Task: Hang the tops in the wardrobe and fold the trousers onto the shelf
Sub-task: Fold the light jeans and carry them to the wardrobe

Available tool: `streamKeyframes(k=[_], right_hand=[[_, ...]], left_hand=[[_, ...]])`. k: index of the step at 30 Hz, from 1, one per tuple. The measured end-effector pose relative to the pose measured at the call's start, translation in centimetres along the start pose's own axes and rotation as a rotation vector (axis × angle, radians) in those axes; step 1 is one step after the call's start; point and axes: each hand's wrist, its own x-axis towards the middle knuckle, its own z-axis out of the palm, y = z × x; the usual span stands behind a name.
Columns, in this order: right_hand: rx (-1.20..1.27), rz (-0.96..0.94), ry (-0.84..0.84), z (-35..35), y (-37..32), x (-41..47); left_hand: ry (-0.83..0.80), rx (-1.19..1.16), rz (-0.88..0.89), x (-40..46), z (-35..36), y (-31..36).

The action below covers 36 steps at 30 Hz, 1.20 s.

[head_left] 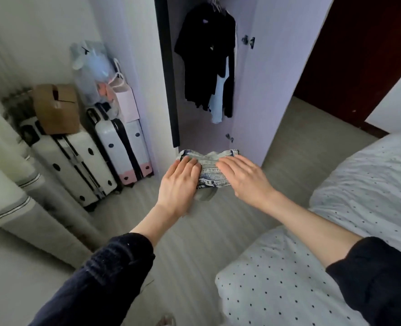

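Observation:
A folded pair of light-blue jeans is held out in front of the open wardrobe. My left hand lies on the bundle's left side and my right hand on its right, fingers straight on top; thumbs are hidden beneath. The jeans' far end reaches the front edge of the wardrobe's lower shelf. Inside, black tops and a pale blue garment hang from hangers.
The lilac wardrobe door stands open on the right. Two white suitcases with a cardboard box and bags stand at the left. A bed with dotted white bedding fills the right. Grey floor lies between.

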Motion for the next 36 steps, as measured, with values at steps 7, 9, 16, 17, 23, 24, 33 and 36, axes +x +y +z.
streamKeyframes(k=[7,9,16,17,23,24,33,36], right_hand=[[-0.073,0.089,-0.068,5.7,8.7,7.1],[-0.087,0.097,-0.069,7.2,11.7,8.2],[-0.153,0.039,-0.093,14.2,27.7,14.2],[-0.164,0.018,-0.044,15.4,30.2,15.4],[-0.160,0.010,0.020,20.0,47.7,24.4],[-0.158,0.000,0.028,20.2,49.4,25.5],[-0.225,-0.063,0.339,17.9,61.4,47.7],[-0.272,-0.111,0.453,16.1,63.2,54.2]], left_hand=[[-0.002,-0.069,0.077,11.4,7.9,-5.6],[-0.005,-0.092,0.079,14.8,10.1,-5.8],[-0.006,-0.064,0.079,29.7,19.9,-6.9],[0.044,-0.036,0.075,32.4,21.4,-7.3],[0.085,0.070,0.037,50.9,27.1,-9.6],[0.101,0.082,0.040,52.7,27.0,-10.0],[0.387,0.359,0.062,73.9,20.6,-23.0],[0.487,0.455,0.083,78.3,17.5,-27.1]])
